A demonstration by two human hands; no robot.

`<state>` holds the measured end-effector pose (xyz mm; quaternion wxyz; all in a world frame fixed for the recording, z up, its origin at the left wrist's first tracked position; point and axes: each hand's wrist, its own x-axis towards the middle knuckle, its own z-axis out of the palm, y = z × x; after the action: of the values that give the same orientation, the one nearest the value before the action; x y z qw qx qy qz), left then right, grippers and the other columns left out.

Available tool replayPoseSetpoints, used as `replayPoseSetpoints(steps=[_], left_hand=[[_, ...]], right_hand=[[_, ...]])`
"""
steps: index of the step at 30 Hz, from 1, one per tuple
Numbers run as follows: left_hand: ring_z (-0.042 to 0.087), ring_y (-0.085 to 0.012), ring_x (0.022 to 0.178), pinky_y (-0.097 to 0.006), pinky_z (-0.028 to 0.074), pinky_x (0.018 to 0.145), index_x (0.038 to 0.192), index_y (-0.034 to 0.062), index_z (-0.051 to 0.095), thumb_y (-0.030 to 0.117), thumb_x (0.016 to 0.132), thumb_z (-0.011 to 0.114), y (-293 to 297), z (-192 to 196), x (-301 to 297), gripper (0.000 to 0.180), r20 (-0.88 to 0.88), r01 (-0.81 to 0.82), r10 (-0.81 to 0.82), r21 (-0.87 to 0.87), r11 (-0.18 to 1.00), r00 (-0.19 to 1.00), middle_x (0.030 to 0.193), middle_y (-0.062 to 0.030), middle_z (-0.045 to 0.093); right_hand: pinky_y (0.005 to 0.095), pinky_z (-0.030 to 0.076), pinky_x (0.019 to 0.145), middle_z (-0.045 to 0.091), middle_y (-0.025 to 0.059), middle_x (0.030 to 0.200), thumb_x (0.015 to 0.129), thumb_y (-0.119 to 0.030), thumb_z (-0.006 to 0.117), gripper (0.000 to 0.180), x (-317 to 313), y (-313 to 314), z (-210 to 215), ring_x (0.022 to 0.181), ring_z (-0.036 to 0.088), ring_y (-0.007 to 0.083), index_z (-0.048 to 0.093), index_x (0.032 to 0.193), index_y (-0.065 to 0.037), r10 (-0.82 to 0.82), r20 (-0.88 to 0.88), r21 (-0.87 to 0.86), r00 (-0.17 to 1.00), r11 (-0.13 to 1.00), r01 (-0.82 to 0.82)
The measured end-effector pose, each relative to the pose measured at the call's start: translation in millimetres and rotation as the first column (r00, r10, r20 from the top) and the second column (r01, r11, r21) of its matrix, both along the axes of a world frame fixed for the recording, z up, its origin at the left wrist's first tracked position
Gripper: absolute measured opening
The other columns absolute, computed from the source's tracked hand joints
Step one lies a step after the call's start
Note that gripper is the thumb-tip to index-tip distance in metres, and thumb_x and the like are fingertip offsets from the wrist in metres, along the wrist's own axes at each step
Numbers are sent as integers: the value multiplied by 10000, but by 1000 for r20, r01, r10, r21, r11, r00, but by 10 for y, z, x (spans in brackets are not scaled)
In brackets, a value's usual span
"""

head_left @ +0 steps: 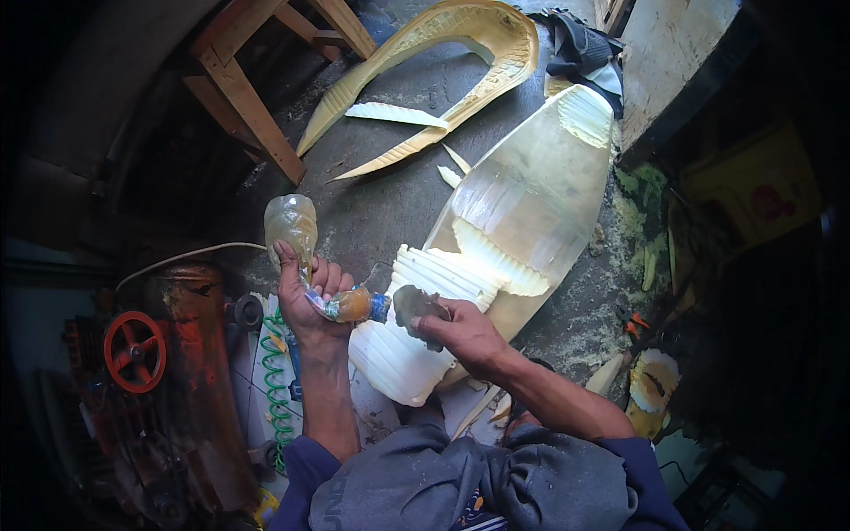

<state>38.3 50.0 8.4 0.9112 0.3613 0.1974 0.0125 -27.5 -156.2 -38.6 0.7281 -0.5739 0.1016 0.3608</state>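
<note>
My left hand (316, 292) is closed round the squeezed middle of a clear plastic bottle (290, 221). Its rounded base sticks up above the fingers, while the neck end, with amber liquid inside and blue at the mouth, points right. In my right hand (469, 334), fingers and thumb pinch a dark grey flat scrap (416, 310), its material unclear, close to the bottle's mouth. Below both hands lies a white ribbed foam-like piece (403, 354). It rests against the near part of a long, pale yellow, tapered block (540, 190).
A curved yellow foam-like piece (505, 40) lies beyond, near a wooden stool (252, 115). At left stands a rusty tank (190, 354) with a red wheel (135, 351) and a green coiled hose (273, 372). Orange-handled pliers (632, 324) lie at right among shavings.
</note>
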Motion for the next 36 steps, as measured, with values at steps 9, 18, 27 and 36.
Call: replayPoseSetpoints(steps=[9, 18, 27, 36], left_hand=[[330, -77, 401, -246, 291, 407, 766, 101, 514, 520, 1026, 617, -59, 40, -40, 503, -62, -31, 30, -28, 999, 998, 524, 49, 311], [466, -90, 476, -261, 313, 411, 962, 15, 627, 498, 1045, 600, -438, 95, -89, 491, 24, -115, 165, 817, 566, 986, 602, 11, 451], [466, -65, 539, -239, 366, 486, 1010, 37, 637, 485, 1041, 618, -439, 85, -163, 449, -16, -48, 74, 617, 786, 997, 697, 15, 490], [481, -65, 565, -242, 389, 514, 1011, 59, 621, 502, 1038, 613, -494, 111, -198, 444, -67, 25, 20, 613, 790, 998, 706, 22, 497]], right_hand=[[263, 477, 748, 702, 30, 940, 962, -210, 695, 290, -64, 183, 73, 806, 591, 91, 707, 1126, 29, -94, -35, 94, 995, 991, 97], [260, 476, 767, 749, 57, 1055, 885, -185, 643, 343, 317, -603, -118, 885, 609, 92, 743, 1162, -10, -318, 275, 149, 907, 946, 287], [444, 554, 890, 669, 196, 1073, 821, -87, 753, 178, 1078, -1379, -525, 1051, 656, 330, 781, 992, -47, 411, 751, -622, 517, 703, 344], [452, 572, 862, 674, 200, 1081, 842, -83, 756, 263, 875, -1571, -539, 960, 665, 354, 771, 1102, -46, 458, 729, -684, 508, 496, 535]])
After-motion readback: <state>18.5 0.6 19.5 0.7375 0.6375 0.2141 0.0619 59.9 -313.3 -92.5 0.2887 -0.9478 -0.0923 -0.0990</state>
